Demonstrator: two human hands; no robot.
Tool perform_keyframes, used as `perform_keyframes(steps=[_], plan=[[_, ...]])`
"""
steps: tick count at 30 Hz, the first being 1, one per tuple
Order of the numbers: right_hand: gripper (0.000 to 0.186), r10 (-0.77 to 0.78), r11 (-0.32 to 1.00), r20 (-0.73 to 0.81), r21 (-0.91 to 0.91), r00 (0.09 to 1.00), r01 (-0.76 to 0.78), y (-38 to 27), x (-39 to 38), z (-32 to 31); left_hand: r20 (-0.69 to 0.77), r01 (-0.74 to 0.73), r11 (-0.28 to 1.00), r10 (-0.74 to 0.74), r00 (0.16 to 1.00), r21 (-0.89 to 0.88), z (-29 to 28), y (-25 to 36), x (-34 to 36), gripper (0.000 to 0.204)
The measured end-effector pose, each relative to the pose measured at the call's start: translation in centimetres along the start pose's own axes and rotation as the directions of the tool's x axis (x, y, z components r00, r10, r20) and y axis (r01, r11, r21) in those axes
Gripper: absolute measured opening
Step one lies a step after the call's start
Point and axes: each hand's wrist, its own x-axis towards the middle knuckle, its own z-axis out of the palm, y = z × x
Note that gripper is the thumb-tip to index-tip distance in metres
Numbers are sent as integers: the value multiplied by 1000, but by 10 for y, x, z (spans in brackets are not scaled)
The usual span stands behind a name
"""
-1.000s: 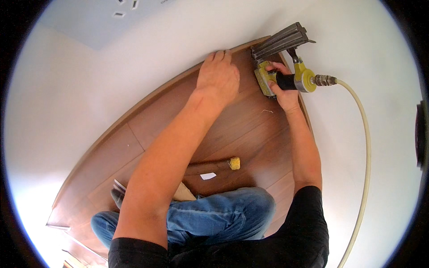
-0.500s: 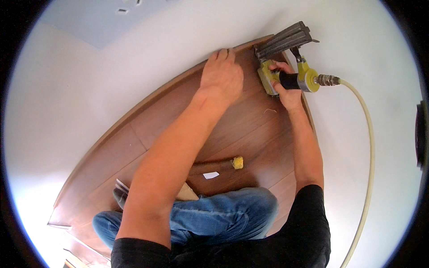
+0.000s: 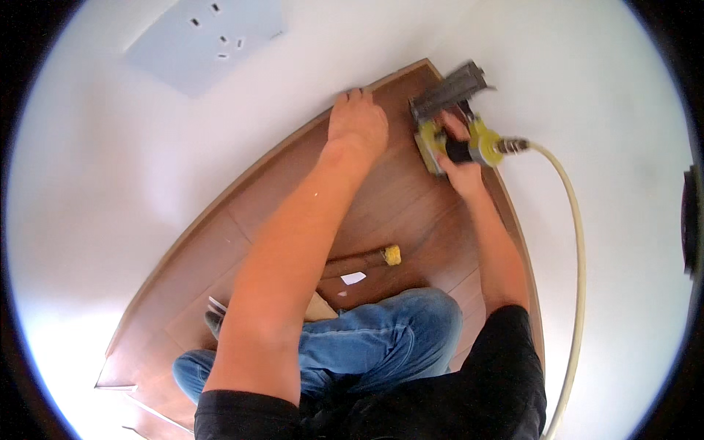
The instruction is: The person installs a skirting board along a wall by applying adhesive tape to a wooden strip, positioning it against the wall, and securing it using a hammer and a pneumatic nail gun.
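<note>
My right hand [image 3: 460, 158] is wrapped round the grip of a yellow-green and black air nail gun [image 3: 484, 144], slightly blurred by motion. Its dark magazine [image 3: 449, 89] points up toward the wall by the far corner, and the nose is hard to make out. My left hand [image 3: 359, 121] is closed over a narrow brown skirting strip [image 3: 282, 150] left of that corner, with the fingertips curled over its top edge. This strip runs along the foot of the left wall.
A pale air hose [image 3: 579, 257] curves from the gun down the right side. On the brown plank floor [image 3: 381, 213] lie a yellow-ended hammer-like tool [image 3: 392, 255] and a white scrap [image 3: 353, 279]. My bent knee [image 3: 433, 323] is close by. A socket plate [image 3: 213, 37] is on the left wall.
The nail gun in my right hand has drawn back from the corner, toward me. My left hand stays on the skirting strip. The view has shifted, showing more of the socket plate.
</note>
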Motion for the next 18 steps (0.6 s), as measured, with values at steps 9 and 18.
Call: perform_keyframes(steps=[9, 18], plan=[[75, 260, 964, -176, 110, 949, -244, -108, -210, -56, 14, 4, 1000, -4, 1000, -16, 7, 2, -3, 41], [73, 262, 955, -272, 212, 926, -208, -171, -259, -46, -238, -8, 983, -36, 971, -183, 56, -33, -129, 43]])
